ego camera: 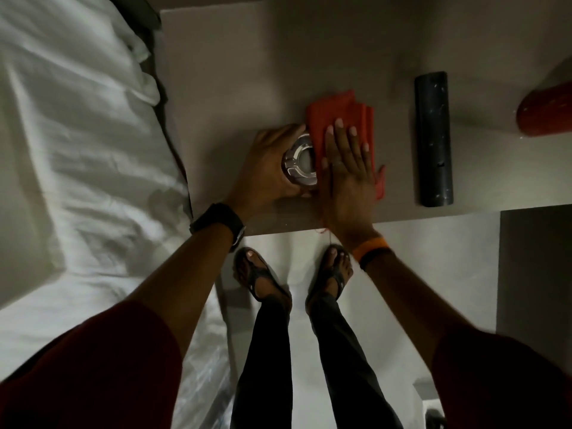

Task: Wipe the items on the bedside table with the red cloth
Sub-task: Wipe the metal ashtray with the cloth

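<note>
Here the red cloth (339, 116) is lying folded on the bench (235, 63), near its front edge, with its left side touching a shiny round metal item (301, 161) that looks like an ashtray, though I cannot be sure of that. The cloth is looking soft and light, the sort of thing that bunches and slides rather than resisting, so it is probably best handled by pressing flat on it or gathering a fold, not by pinching a corner. A loose thread seems to be trailing off the bench's front edge. The metal item is looking rigid, smooth and likely slippery, with some weight to it; taking it round the rim from the side seems the safest hold while it is being wiped.

The left hand (266, 168) is cupping that item from the left, fingers curled round its far edge and thumb near its front, so it is closing on it rather than lying flat. The right hand (346, 168) is lying palm down on the cloth, fingers extended and slightly spread, pressing it to the bench and against the item's right side; it is gripping nothing.

To the right, well apart from the cloth, a dark cylinder (433, 139) is lying on the bench untouched, and a red object (544, 113) is showing at the frame's edge.
</note>
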The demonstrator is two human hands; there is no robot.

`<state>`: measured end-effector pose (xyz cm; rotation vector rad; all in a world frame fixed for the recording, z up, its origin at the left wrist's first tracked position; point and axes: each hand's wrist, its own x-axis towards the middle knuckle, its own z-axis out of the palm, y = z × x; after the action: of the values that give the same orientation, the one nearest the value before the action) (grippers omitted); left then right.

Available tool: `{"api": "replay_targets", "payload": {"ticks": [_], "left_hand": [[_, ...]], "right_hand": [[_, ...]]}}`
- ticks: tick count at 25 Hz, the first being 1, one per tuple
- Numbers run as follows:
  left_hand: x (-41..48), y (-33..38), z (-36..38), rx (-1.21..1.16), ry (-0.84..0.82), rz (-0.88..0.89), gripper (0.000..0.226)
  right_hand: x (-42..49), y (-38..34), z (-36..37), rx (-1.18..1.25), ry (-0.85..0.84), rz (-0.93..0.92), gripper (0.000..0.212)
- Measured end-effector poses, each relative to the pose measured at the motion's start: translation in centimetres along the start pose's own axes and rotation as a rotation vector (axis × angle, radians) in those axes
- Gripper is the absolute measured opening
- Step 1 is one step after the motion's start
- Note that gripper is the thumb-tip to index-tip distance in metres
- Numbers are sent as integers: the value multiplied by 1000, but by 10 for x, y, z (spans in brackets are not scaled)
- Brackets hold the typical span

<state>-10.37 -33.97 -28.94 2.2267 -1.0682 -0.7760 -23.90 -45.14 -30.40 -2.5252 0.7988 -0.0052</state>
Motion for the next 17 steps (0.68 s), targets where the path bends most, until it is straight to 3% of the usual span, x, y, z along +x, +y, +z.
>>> {"api": "replay_targets", "payload": {"ticks": [3, 7, 10, 14, 17], "left_hand": [[-1, 6, 0, 7, 20, -4, 101], [-8, 11, 17, -87, 194, -69, 88], [-16, 13, 29, -109, 230, -159, 90], [-31, 42, 49, -169, 447, -421, 99], [-36, 66, 62, -157, 456, -592, 120]], "right_hand": [[-57, 5, -4, -101, -93, -111, 65], [10, -10, -1, -9, -50, 52, 54], [30, -7, -7, 40, -35, 45, 48], [-13, 3, -22, 277, 29, 275, 37], [-35, 5, -29, 589, 74, 430, 33]]}}
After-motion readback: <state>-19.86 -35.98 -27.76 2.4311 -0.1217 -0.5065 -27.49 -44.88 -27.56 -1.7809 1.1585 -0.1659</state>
